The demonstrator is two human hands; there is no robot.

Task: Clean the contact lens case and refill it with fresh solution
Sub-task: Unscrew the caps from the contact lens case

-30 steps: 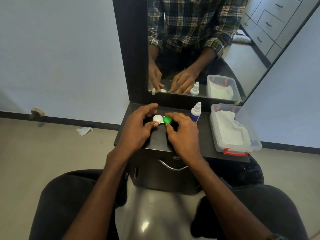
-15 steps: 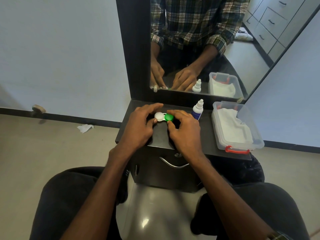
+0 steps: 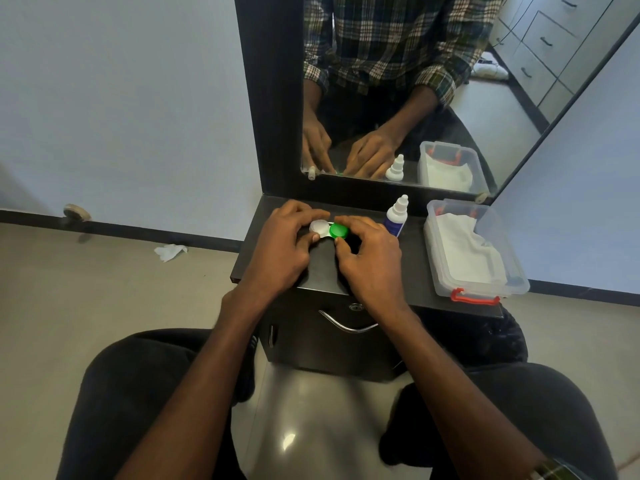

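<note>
Bare forearms, dark trousers (image 3: 131, 393), plaid cuff (image 3: 554, 471)

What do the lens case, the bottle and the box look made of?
Lens case: smooth moulded plastic, by its glossy green cap and white cap. Bottle: opaque white plastic with a blue label. Box: clear, slightly cloudy plastic, since the white tissue shows through it; its clip is red.

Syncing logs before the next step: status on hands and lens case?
Left hand pinches white cap; right hand pinches green cap. Both caps on. Solution bottle upright beside right hand, clear.
</note>
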